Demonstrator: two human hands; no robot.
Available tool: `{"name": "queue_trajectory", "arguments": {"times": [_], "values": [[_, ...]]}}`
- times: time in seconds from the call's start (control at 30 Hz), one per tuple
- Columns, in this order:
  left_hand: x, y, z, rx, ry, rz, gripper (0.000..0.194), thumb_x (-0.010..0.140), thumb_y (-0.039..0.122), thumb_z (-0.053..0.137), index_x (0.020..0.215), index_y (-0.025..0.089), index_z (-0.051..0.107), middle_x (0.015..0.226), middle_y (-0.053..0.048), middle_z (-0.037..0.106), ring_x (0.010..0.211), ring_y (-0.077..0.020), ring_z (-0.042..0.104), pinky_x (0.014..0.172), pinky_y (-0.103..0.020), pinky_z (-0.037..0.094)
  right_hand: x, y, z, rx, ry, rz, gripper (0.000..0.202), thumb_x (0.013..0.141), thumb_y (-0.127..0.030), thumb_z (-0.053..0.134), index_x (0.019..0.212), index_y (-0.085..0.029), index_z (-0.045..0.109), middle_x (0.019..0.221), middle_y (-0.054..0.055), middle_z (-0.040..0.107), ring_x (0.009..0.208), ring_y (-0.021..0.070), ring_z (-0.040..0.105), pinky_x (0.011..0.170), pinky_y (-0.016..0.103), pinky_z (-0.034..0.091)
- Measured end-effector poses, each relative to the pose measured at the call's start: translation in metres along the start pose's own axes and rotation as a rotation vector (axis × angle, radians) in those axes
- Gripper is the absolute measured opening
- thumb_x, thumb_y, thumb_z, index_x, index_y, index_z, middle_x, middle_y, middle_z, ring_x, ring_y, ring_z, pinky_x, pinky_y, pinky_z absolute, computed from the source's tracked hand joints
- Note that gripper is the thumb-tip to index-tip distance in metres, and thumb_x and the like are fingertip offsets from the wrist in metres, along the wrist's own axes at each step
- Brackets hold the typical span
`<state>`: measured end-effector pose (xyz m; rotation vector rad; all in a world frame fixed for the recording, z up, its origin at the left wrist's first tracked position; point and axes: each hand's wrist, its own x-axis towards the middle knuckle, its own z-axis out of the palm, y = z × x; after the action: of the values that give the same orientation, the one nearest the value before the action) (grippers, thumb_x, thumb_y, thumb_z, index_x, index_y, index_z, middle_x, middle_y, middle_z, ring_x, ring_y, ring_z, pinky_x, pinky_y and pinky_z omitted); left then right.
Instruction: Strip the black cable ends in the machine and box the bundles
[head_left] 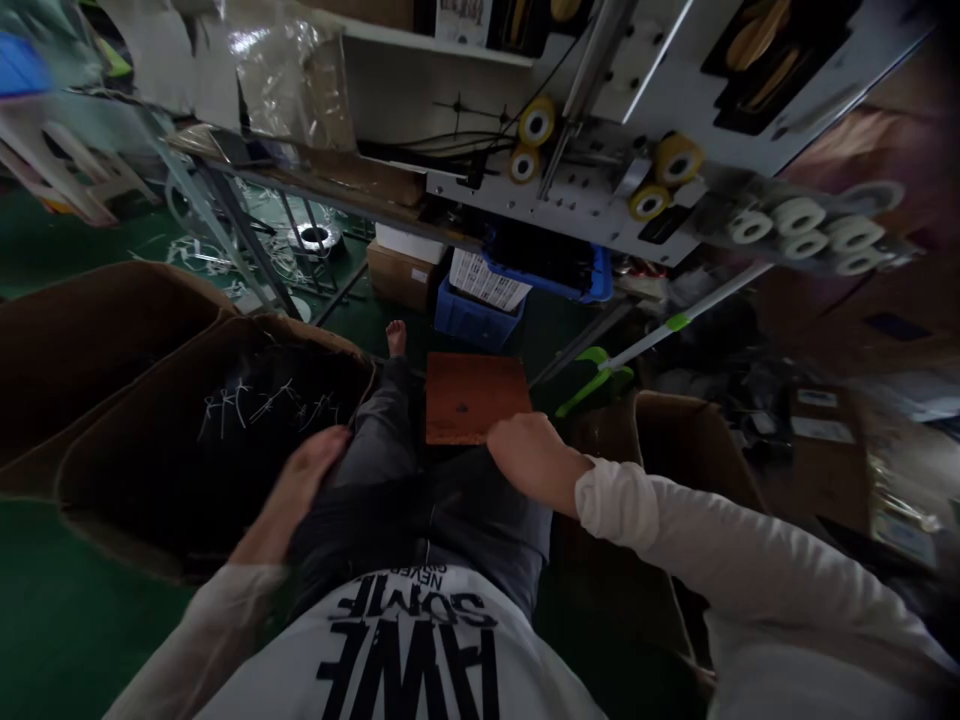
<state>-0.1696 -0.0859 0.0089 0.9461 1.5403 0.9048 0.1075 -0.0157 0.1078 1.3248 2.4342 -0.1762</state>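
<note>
Beside my left thigh is my left hand [315,462], slightly blurred, with its fingers stretched toward the knee and nothing visible in them. It is near the rim of an open cardboard box [82,460] with dark contents and several thin white ties [238,400]. My right hand [534,455] is closed in a fist above my right thigh. It overlaps the near right corner of a reddish-brown wooden board [474,395] between my knees. The curled fingers face away, so what they hold, if anything, is hidden.
A pale machine panel with yellow rollers [537,124] stands ahead. Under it are a blue tray [600,275] and a blue crate [474,318]. A green-and-white pole [652,340] leans at right, near another open cardboard box [697,440]. White spools [799,215] hang upper right.
</note>
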Motion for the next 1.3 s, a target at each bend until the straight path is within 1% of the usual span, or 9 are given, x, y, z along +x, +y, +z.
{"name": "queue_trajectory", "arguments": {"times": [0.1, 0.17, 0.33, 0.5, 0.6, 0.67, 0.87, 1.07, 1.3], "values": [[0.019, 0.037, 0.083, 0.05, -0.454, 0.351, 0.05, 0.067, 0.037, 0.068, 0.116, 0.036, 0.057, 0.119, 0.006, 0.062, 0.115, -0.0213, 0.053, 0.101, -0.035, 0.036, -0.001, -0.008, -0.01, -0.032, 0.017, 0.027, 0.02, 0.062, 0.001, 0.063, 0.051, -0.014, 0.06, 0.053, 0.011, 0.061, 0.058, 0.0252, 0.063, 0.055, 0.038, 0.046], [0.022, 0.052, 0.13, 0.153, -0.578, 0.52, 0.057, 0.063, 0.031, 0.071, 0.118, 0.024, 0.057, 0.118, -0.006, 0.063, 0.109, -0.0247, 0.056, 0.095, -0.036, 0.042, -0.001, -0.011, -0.015, -0.065, -0.021, 0.054, 0.014, 0.063, -0.002, 0.065, 0.054, -0.013, 0.062, 0.058, 0.013, 0.064, 0.062, 0.0269, 0.064, 0.055, 0.038, 0.047], [0.023, 0.046, 0.18, 0.307, -0.381, 0.544, 0.021, 0.068, 0.016, 0.057, 0.087, 0.014, 0.066, 0.089, -0.011, 0.069, 0.084, -0.0236, 0.063, 0.071, -0.03, 0.048, 0.005, -0.017, -0.027, -0.141, -0.164, 0.037, 0.014, 0.073, -0.004, 0.055, 0.066, -0.01, 0.066, 0.075, 0.015, 0.068, 0.076, 0.0297, 0.066, 0.058, 0.039, 0.05], [0.036, 0.043, 0.169, 0.183, -0.35, 0.415, 0.011, 0.074, 0.022, 0.056, 0.079, 0.013, 0.06, 0.058, -0.003, 0.059, 0.053, -0.0137, 0.054, 0.05, -0.022, 0.039, 0.008, 0.006, -0.055, -0.153, -0.047, -0.056, 0.015, 0.074, -0.014, 0.062, 0.088, -0.01, 0.066, 0.087, 0.015, 0.068, 0.086, 0.03, 0.064, 0.074, 0.043, 0.047], [0.041, 0.059, 0.149, -0.108, -0.478, 0.241, 0.025, 0.076, 0.038, 0.059, 0.081, 0.014, 0.056, 0.043, 0.006, 0.041, 0.037, -0.0067, 0.035, 0.042, -0.02, 0.032, 0.008, 0.041, -0.065, 0.114, 0.278, -0.082, 0.072, 0.065, -0.042, 0.074, 0.126, -0.014, 0.048, 0.112, 0.017, 0.062, 0.107, 0.0331, 0.055, 0.088, 0.046, 0.042], [0.042, 0.071, 0.134, -0.284, -0.58, 0.183, 0.031, 0.074, 0.042, 0.062, 0.078, 0.013, 0.053, 0.041, 0.009, 0.034, 0.035, -0.0047, 0.029, 0.041, -0.02, 0.03, 0.016, 0.056, -0.058, 0.506, 0.324, -0.137, 0.088, 0.064, -0.053, 0.072, 0.135, -0.018, 0.035, 0.121, 0.015, 0.057, 0.111, 0.0288, 0.054, 0.089, 0.041, 0.043], [0.036, 0.081, 0.109, -0.478, -0.803, 0.097, 0.027, 0.073, 0.035, 0.066, 0.077, 0.012, 0.052, 0.045, 0.008, 0.035, 0.037, -0.0037, 0.03, 0.042, -0.019, 0.031, 0.068, 0.014, -0.007, 1.625, -0.044, -0.641, 0.074, 0.066, -0.052, 0.071, 0.125, -0.017, 0.045, 0.111, 0.012, 0.063, 0.098, 0.022, 0.062, 0.084, 0.036, 0.047], [0.035, 0.077, 0.1, -0.542, -0.879, 0.102, 0.029, 0.073, 0.037, 0.066, 0.08, 0.01, 0.056, 0.051, 0.005, 0.041, 0.042, -0.0059, 0.039, 0.048, -0.024, 0.038, 0.074, -0.019, -0.007, 1.705, 0.086, -0.623, 0.034, 0.078, -0.046, 0.061, 0.078, -0.013, 0.061, 0.078, 0.007, 0.068, 0.079, 0.0182, 0.065, 0.076, 0.033, 0.05], [0.037, 0.05, 0.053, 0.156, -0.823, 0.215, 0.042, 0.067, 0.041, 0.072, 0.097, 0.014, 0.059, 0.083, -0.003, 0.061, 0.076, -0.0149, 0.054, 0.07, -0.027, 0.043, 0.051, -0.009, -0.038, 1.865, 0.339, -0.627, 0.025, 0.08, -0.039, 0.061, 0.074, -0.015, 0.058, 0.07, 0.003, 0.065, 0.075, 0.0205, 0.067, 0.077, 0.04, 0.053]]}}
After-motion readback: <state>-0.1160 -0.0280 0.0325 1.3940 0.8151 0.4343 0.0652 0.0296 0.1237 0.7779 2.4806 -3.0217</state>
